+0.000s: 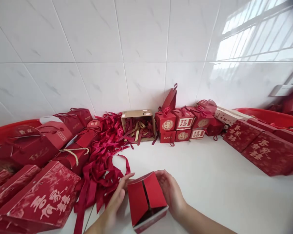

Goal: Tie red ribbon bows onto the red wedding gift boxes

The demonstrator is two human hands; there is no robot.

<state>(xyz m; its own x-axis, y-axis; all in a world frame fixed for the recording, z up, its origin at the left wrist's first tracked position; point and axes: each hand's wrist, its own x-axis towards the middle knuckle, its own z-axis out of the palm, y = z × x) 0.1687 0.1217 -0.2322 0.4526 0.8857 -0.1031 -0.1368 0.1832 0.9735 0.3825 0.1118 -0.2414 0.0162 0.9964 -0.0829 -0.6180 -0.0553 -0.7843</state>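
A red gift box (146,201) sits in front of me on the white tabletop. Its two inner flaps are folded in, with a dark gap between them, and its near end is partly uncovered. My right hand (172,191) curls round the box's right side, some fingertips hidden behind it. On the other side, my left hand (119,196) has its fingers stretched out, the tips by the far left corner; whether they touch it I cannot tell. Just beyond my left hand lies a loose heap of dark red ribbons (107,177).
A cardboard box (136,113) of short red and gold strips stands by the tiled wall. Small finished red boxes (183,123) are stacked beside it. Folded red cartons lie left (46,198) and right (271,152). Red basins (278,113) stand at both sides.
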